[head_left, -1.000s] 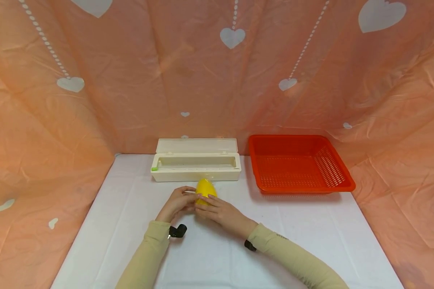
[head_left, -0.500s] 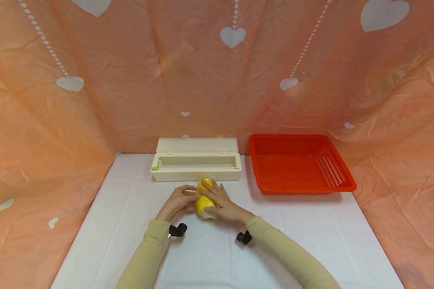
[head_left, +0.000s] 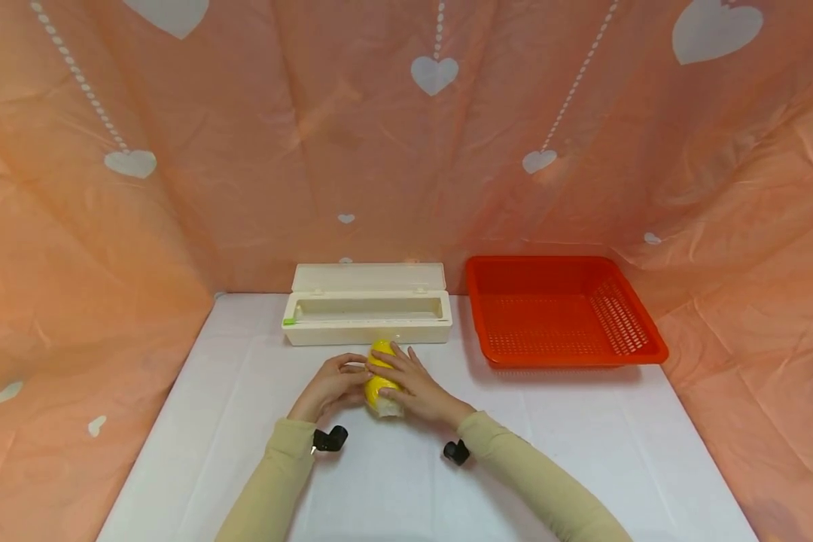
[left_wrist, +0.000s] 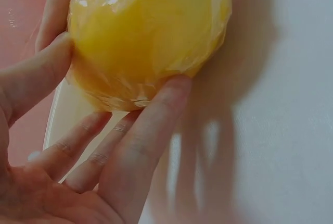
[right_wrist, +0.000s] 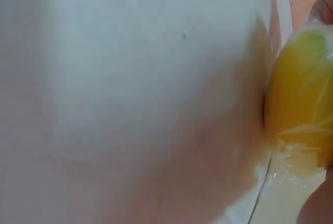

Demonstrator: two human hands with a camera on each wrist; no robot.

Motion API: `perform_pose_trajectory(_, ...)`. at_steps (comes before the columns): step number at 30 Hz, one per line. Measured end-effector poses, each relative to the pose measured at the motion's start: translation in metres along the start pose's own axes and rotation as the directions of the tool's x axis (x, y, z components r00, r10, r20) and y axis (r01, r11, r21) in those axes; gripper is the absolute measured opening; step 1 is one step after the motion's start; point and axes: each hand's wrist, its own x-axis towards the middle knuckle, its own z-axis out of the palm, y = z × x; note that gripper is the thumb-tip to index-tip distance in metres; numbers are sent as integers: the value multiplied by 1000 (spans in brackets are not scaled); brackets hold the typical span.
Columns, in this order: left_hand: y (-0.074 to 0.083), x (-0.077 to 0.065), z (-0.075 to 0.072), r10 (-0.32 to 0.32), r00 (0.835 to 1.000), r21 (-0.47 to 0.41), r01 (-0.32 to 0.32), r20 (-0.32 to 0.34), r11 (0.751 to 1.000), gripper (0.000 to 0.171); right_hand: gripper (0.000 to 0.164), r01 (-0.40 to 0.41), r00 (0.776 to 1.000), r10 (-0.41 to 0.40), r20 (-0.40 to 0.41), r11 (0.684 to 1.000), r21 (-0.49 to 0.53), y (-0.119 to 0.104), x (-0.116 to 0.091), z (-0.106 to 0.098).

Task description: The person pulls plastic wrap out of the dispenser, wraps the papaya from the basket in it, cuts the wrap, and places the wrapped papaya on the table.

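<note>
A yellow oval fruit [head_left: 383,385], greenish at one end and wrapped in clear plastic film, is between my two hands over the white table. My left hand [head_left: 332,388] holds it from the left. In the left wrist view the thumb and fingertips press round the film-covered fruit [left_wrist: 145,36]. My right hand [head_left: 416,391] grips it from the right, fingers spread over its far part and thumb near its near end. A whitish bunch of film [head_left: 389,409] sticks out at that near end. The right wrist view shows the wrapped fruit [right_wrist: 302,99] at its right edge.
Just beyond the hands stands a long white box [head_left: 369,333] with its lid [head_left: 369,277] raised and a small green piece [head_left: 289,321] at its left. A red perforated basket [head_left: 569,361] sits at the back right. An orange curtain [head_left: 379,150] hangs behind the table.
My right hand has shifted from the fruit's near part to its right side, fingers spread farther over it. The fruit's near end and whitish film have come into view. The left hand stays on it.
</note>
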Motion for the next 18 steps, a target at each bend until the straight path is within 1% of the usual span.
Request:
perform_pose_trajectory(3, -3, -1, 0, 13, 1000, -35, -12, 21, 999, 44, 49, 0, 1000, 0, -19, 1000, -5, -1, 0, 1)
perform_pose_trajectory(5, -4, -1, 0, 13, 1000, -39, -12, 26, 999, 45, 47, 4, 999, -3, -34, 1000, 6, -2, -1, 2)
perform_pose_trajectory(9, -2, -1, 1, -4, 1000, -32, 5, 10, 999, 44, 44, 10, 998, -7, -63, 999, 49, -3, 0, 2)
perform_pose_trajectory(12, -1, -1, 2, 2, 1000, -17, -2, -5, 1000, 43, 42, 18, 995, -12, -95, 998, 65, -4, 1, 2)
perform_pose_trajectory(15, -1, -1, 3, 0, 1000, -11, 0, -5, 1000, 43, 40, 34, 992, -24, -123, 996, 81, -3, 2, 3)
perform_pose_trajectory(18, -3, -1, 4, -4, 1000, -5, 4, -11, 1000, 43, 40, 46, 991, -33, -131, 994, 100, -3, 2, 4)
